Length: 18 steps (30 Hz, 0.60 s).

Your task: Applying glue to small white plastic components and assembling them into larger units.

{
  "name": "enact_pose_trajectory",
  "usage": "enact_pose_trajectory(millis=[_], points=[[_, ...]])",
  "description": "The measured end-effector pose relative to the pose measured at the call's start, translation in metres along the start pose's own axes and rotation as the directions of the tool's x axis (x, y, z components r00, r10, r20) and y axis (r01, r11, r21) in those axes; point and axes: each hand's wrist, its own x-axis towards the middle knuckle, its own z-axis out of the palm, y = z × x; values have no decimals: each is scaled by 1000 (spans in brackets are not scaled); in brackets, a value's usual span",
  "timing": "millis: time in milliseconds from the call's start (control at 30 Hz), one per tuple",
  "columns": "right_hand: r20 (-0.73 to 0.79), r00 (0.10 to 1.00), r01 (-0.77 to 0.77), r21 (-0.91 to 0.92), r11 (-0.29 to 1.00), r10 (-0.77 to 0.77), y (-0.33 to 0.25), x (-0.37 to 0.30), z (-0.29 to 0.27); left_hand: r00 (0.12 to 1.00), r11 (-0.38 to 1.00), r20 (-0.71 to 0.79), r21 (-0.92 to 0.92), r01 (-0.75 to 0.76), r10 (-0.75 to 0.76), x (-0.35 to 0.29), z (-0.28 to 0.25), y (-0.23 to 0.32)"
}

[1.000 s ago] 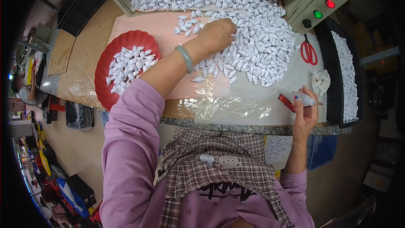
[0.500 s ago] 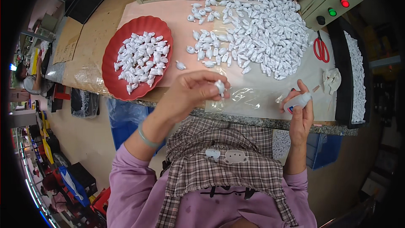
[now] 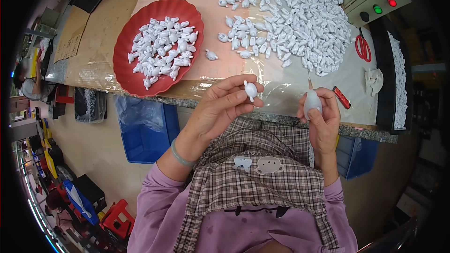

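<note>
Worktable [image 3: 213,14]: red dish [image 3: 123,49], scissors [image 3: 358,49], tool [image 3: 341,97] near bottle [image 3: 311,100]

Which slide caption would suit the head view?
Left hand holds a white piece, right hand a thin-tipped bottle; similar pieces lie beyond.

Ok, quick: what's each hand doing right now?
Left hand: closed on a small white piece, held at the fingertips.
Right hand: closed around a pale squeeze bottle, its thin tip pointing away from the person.

Small white figure [image 3: 250,92], pale bottle [image 3: 311,105], apart, both held
</note>
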Motion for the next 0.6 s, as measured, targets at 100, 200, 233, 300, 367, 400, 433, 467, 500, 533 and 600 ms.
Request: enact_pose_trajectory(millis=[100,200,233,300,367,400,433,467,500,533,600], points=[[-1,1000,-30,13,999,30,-2,1,1,1000,1000,-28,-12,9,-9,0,7,-8],[-7,999,-33,9,999,33,-2,0,1,1000,999,12,-38,28,-28,0,7,-14],[-11,999,-36,8,999,36,-3,-1,2,999,998,36,-57,30,-28,0,4,-17],[-24,998,-50,30,998,50,-6,-3,5,998,997,60,-75,35,-31,-1,1,-22],[-33,997,-72,49,996,74,-8,-4,4,999,998,22,-59,36,-35,0,-2,-26],[-36,995,-94,69,993,96,-9,-5,4,999,997,23,-59,40,-39,0,-1,-26],[-41,994,-94,71,993,97,-10,-6,4,997,993,25,-93,70,-68,-1,0,-25],[-39,995,-85,63,994,88,-11,-7,3,995,987,28,-127,100,-97,-1,2,-24],[-37,996,-76,55,996,78,-13,-7,4,994,986,29,-127,104,-101,-1,4,-23],[-41,996,-78,55,995,80,-15,-7,7,993,988,59,-115,107,-101,0,7,-22],[-127,990,58,-23,998,-60,-17,-6,14,991,988,89,-104,113,-104,0,12,-22]])
